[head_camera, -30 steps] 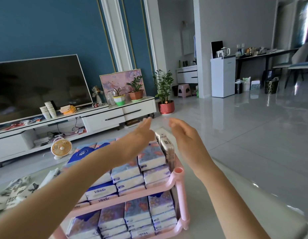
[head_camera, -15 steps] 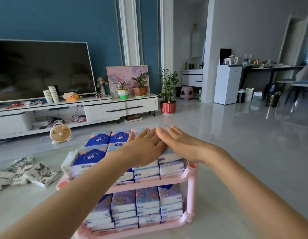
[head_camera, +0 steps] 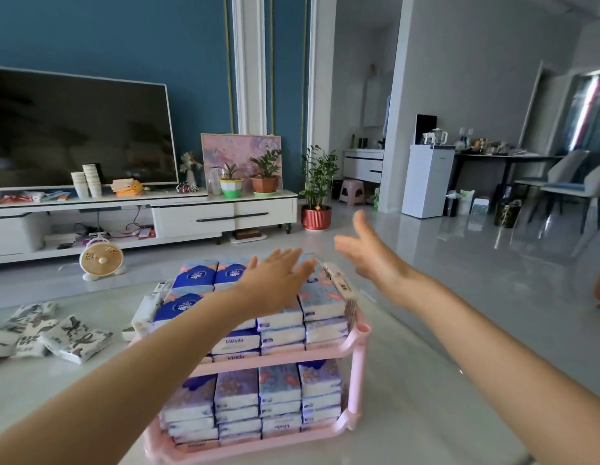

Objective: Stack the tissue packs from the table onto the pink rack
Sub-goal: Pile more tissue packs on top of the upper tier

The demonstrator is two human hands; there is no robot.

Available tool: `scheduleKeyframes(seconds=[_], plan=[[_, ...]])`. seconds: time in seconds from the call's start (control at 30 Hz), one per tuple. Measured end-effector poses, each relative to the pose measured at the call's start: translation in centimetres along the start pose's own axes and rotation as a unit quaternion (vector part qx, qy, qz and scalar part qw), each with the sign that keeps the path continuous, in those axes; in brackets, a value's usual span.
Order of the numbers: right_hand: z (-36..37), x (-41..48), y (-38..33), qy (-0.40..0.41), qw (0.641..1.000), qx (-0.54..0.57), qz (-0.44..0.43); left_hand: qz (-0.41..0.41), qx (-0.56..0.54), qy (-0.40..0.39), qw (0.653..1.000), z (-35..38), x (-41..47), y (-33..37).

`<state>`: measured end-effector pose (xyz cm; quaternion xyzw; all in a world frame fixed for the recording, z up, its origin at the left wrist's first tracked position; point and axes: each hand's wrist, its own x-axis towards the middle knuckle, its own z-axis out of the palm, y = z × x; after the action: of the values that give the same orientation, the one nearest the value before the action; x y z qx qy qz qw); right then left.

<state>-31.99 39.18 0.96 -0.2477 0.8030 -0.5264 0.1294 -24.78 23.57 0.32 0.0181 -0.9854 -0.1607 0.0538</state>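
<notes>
Both hands empty, fingers spread: left hand [head_camera: 275, 283] flat on racked tissue packs [head_camera: 320, 297], right hand [head_camera: 369, 253] beside; loose packs [head_camera: 50, 333] left.

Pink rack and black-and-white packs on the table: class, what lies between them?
Head view: bare table between the packs and the rack, apart from one small white item by the rack's corner.

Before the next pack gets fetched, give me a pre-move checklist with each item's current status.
1. Left hand free, flat on the top stack: ok.
2. Right hand empty, open, off the packs: ok.
3. Patterned packs left on the table: ok.
4. Both tiers of the pink rack look full: not ok.
5. Edge pack tilted at the right rim: not ok.
6. Rack footing: cannot tell.
</notes>
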Motion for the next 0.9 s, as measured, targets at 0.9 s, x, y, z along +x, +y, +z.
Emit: scheduleKeyframes(seconds=[0.9], plan=[[4.2,-0.1,-1.1,0.008,0.993,0.010,0.116,-0.267,-0.468,0.108,0.835,-1.9,-4.8,-12.4]])
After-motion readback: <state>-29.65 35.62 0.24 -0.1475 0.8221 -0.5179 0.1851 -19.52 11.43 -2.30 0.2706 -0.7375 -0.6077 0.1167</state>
